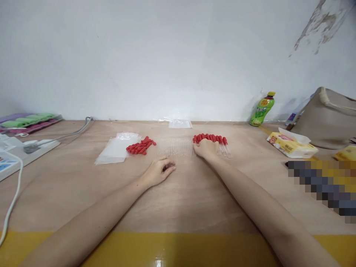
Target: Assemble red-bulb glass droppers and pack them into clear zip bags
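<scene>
My left hand (161,171) rests near the middle of the table, thumb apart from its loosely curled fingers, holding nothing I can see. Just beyond it lies a row of clear thin tubes (174,147). A heap of red rubber bulbs (140,146) is to the left of the tubes. My right hand (206,148) is closed at the right end of the tube row; whatever its fingers grip is hidden. Clear droppers with red bulbs on top (224,141) lie side by side behind and to the right of it, partly covered by the hand.
Clear plastic bags (111,151) lie left of the bulbs, another (180,124) by the wall. At right are a green drink bottle (263,109), a yellow tissue pack (292,144) and a beige bag (325,118). A power strip (36,150) with cables lies left.
</scene>
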`<state>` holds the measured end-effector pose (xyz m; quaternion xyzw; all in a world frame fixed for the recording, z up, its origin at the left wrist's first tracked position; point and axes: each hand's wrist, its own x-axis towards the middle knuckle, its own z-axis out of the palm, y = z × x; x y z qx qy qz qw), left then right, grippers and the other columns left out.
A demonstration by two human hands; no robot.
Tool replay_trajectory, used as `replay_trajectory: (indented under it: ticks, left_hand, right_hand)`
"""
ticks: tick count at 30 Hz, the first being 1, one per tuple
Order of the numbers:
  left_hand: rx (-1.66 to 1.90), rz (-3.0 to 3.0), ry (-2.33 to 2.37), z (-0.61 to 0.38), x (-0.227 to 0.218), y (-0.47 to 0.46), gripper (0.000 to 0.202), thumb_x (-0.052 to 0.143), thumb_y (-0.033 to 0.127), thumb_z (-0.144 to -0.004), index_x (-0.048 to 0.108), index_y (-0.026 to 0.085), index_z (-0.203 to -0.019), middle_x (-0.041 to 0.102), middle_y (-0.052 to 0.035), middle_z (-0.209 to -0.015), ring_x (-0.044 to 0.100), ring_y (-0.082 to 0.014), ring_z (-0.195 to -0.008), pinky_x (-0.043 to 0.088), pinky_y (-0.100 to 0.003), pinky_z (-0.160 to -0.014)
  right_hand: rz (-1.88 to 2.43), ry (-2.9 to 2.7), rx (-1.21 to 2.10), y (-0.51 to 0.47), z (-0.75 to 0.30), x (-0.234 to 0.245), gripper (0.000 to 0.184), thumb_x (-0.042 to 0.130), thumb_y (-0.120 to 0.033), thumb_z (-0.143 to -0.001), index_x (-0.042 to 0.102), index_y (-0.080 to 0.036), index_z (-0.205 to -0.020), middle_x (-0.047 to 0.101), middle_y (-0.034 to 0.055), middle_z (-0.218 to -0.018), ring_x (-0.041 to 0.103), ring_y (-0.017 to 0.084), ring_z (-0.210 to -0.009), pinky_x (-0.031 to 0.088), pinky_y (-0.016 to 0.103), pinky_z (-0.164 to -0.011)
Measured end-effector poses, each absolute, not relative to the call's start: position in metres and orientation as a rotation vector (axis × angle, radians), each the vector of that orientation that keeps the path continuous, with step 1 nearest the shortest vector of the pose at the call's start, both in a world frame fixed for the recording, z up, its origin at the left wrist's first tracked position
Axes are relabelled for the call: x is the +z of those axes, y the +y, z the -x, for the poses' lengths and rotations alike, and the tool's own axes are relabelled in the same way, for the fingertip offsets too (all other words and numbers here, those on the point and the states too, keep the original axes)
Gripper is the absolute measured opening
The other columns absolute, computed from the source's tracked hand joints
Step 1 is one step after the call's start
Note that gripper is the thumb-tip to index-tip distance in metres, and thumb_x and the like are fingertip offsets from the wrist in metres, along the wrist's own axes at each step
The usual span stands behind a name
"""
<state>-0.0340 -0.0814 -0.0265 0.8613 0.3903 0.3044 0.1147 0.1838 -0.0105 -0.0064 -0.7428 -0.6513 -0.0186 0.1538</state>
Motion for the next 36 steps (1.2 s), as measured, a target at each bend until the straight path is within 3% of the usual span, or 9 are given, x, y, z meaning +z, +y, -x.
replay_trajectory:
  ticks: [14, 20, 24, 28, 32, 36]
  left_hand:
    - [0.874, -2.513, 1.181, 0.032, -0.026, -0.084, 0.016, 0.051, 0.027, -0.081, 0.062, 0.017, -0.087, 0.055, -0.0026, -0.076, 0.053, -0.0113, -0.064, 0.043, -0.023, -0.060]
    - [1.074, -2.597, 1.686, 0.044, -0.014, -0.069, 0.019, 0.049, 0.028, -0.080, 0.062, 0.016, -0.074, 0.057, -0.0049, -0.076, 0.051, -0.0191, -0.078, 0.040, -0.033, -0.075]
    - [0.859, -2.607, 2.159, 0.057, 0.002, -0.043, 0.022, 0.047, 0.029, -0.079, 0.064, 0.017, -0.072, 0.057, -0.0093, -0.079, 0.049, -0.0255, -0.084, 0.036, -0.038, -0.074]
    - [0.535, -2.559, 2.417, 0.059, 0.009, -0.016, 0.033, 0.042, 0.035, -0.080, 0.066, 0.013, -0.072, 0.058, -0.0156, -0.084, 0.047, -0.0304, -0.090, 0.031, -0.041, -0.076]
    - [0.368, -2.508, 2.478, 0.053, 0.008, 0.003, 0.035, 0.042, 0.035, -0.081, 0.066, 0.009, -0.083, 0.058, -0.0185, -0.092, 0.046, -0.0312, -0.094, 0.024, -0.041, -0.082]
    - [0.334, -2.514, 2.464, 0.051, 0.007, 0.012, 0.027, 0.045, 0.026, -0.078, 0.066, 0.008, -0.079, 0.059, -0.0178, -0.088, 0.048, -0.0293, -0.091, 0.023, -0.040, -0.081]
  right_hand:
    - [2.008, -2.002, -0.131, -0.020, -0.168, -0.012, 0.026, 0.039, -0.027, -0.078, 0.061, -0.015, -0.075, 0.065, 0.0096, -0.074, 0.058, 0.022, -0.072, 0.024, 0.036, -0.073]
    - [1.927, -2.058, -0.111, -0.043, -0.175, -0.012, 0.024, 0.039, -0.029, -0.081, 0.058, -0.018, -0.073, 0.064, 0.0053, -0.070, 0.057, 0.020, -0.069, 0.025, 0.036, -0.076]
    - [1.776, -2.163, -0.030, -0.074, -0.189, -0.007, 0.023, 0.043, -0.031, -0.081, 0.057, -0.018, -0.067, 0.063, 0.0030, -0.067, 0.055, 0.016, -0.065, 0.028, 0.033, -0.074]
    - [1.590, -2.251, 0.202, -0.092, -0.204, -0.001, 0.013, 0.053, -0.029, -0.075, 0.057, -0.019, -0.069, 0.061, 0.0003, -0.065, 0.052, 0.012, -0.060, 0.031, 0.024, -0.058]
    - [1.581, -2.194, 0.356, -0.092, -0.207, -0.007, 0.011, 0.058, -0.029, -0.071, 0.056, -0.018, -0.070, 0.058, -0.0003, -0.063, 0.050, 0.011, -0.057, 0.030, 0.021, -0.051]
    - [1.639, -2.126, 0.382, -0.091, -0.202, -0.017, 0.016, 0.056, -0.034, -0.073, 0.054, -0.018, -0.069, 0.058, 0.0014, -0.066, 0.051, 0.012, -0.059, 0.031, 0.022, -0.050]
